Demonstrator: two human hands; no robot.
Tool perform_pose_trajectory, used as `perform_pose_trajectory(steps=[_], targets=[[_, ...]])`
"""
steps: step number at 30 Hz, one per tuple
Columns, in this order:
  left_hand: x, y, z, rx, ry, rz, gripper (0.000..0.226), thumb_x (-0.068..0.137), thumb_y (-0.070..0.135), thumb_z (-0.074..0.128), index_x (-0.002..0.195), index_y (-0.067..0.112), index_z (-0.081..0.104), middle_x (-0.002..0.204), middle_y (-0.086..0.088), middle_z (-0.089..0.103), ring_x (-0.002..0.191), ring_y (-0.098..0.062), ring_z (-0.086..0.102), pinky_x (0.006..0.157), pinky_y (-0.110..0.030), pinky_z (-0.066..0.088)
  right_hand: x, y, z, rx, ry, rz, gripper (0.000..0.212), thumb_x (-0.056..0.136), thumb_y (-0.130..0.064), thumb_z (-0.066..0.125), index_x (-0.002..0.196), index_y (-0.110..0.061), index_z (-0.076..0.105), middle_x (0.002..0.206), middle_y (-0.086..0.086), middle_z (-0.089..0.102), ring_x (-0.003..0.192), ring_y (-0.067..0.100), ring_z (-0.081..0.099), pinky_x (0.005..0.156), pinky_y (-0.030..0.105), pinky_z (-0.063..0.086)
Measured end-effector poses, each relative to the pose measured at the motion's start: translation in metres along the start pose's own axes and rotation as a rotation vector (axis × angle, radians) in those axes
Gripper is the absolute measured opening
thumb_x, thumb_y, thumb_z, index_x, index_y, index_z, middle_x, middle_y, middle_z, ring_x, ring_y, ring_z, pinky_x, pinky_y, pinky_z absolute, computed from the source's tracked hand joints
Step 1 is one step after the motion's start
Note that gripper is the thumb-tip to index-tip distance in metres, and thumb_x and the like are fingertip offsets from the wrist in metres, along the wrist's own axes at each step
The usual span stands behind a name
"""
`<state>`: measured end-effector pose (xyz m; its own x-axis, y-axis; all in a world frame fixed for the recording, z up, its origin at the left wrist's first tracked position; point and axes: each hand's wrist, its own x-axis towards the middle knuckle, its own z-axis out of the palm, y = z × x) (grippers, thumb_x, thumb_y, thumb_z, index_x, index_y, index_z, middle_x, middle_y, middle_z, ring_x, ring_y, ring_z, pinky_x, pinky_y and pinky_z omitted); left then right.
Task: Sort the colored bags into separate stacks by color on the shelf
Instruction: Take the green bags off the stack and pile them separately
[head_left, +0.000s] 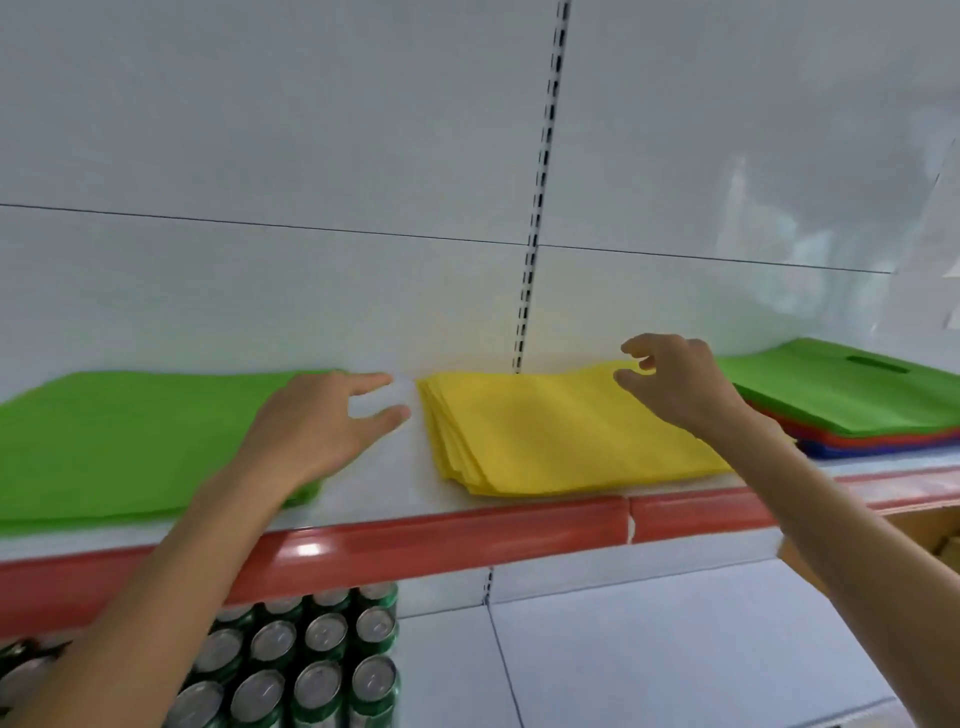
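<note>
L hand (311, 426), fingers spread, on green stack's (130, 441) 3 o'clock edge — bare shelf (410, 467) gap, then yellow stack (545, 431); R hand (670, 384) slack-curled, empty, over its 1 o'clock corner.

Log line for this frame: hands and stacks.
left hand: open, over green stack edge | right hand: loosely curled above yellow stack, empty | mixed stack: far right, green over red, blue, unsorted
</note>
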<state>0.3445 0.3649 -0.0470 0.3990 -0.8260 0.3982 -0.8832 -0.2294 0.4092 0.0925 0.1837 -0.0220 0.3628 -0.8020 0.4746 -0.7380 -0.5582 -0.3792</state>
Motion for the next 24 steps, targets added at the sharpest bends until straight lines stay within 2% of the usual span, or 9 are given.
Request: perform_pose_trajectory(steps=[4,8,11,18,24], targets=[[0.022,0.062,0.033,-0.045,0.000,0.006,0.054,0.080,0.056,0.058,0.130,0.034,0.051,0.129,0.004,0.057,0.122,-0.019,0.049,0.102,-0.039,0.040,0.003,0.079,-0.039,-0.071,-0.001,0.024,0.032,0.086,-0.018,0.062,0.115,-0.004,0.063,0.115,0.016,0.065,0.106,0.031,0.059,0.091,0.037,0.047],[0.035,0.110,0.062,-0.092,-0.001,-0.004,0.054,0.082,0.054,0.057,0.131,0.034,0.050,0.129,0.007,0.056,0.121,-0.018,0.049,0.103,-0.041,0.039,0.015,0.136,-0.061,-0.102,-0.026,0.031,0.040,0.088,-0.021,0.061,0.127,-0.010,0.057,0.124,0.011,0.061,0.111,0.025,0.058,0.094,0.032,0.043],[0.039,0.137,0.080,-0.099,-0.052,-0.030,0.054,0.083,0.053,0.056,0.133,0.033,0.048,0.131,0.005,0.054,0.123,-0.018,0.048,0.103,-0.042,0.039,0.019,0.159,-0.067,-0.076,-0.051,0.039,0.042,0.089,-0.020,0.061,0.130,-0.011,0.055,0.124,0.012,0.061,0.112,0.024,0.057,0.095,0.033,0.043],[0.059,0.192,0.112,-0.068,-0.064,0.046,0.052,0.086,0.050,0.055,0.134,0.032,0.047,0.132,0.006,0.053,0.125,-0.016,0.046,0.102,-0.036,0.039,0.012,0.202,-0.071,0.034,0.044,0.029,0.041,0.090,-0.019,0.060,0.131,-0.014,0.055,0.120,0.008,0.064,0.107,0.023,0.058,0.094,0.033,0.042],[0.082,0.266,0.143,-0.071,-0.056,0.096,0.052,0.087,0.054,0.049,0.132,0.030,0.050,0.131,0.007,0.055,0.124,-0.015,0.048,0.103,-0.039,0.038,0.042,0.257,-0.092,0.029,0.048,0.009,0.041,0.090,-0.020,0.059,0.130,-0.013,0.055,0.121,0.009,0.062,0.112,0.022,0.055,0.095,0.031,0.039]])
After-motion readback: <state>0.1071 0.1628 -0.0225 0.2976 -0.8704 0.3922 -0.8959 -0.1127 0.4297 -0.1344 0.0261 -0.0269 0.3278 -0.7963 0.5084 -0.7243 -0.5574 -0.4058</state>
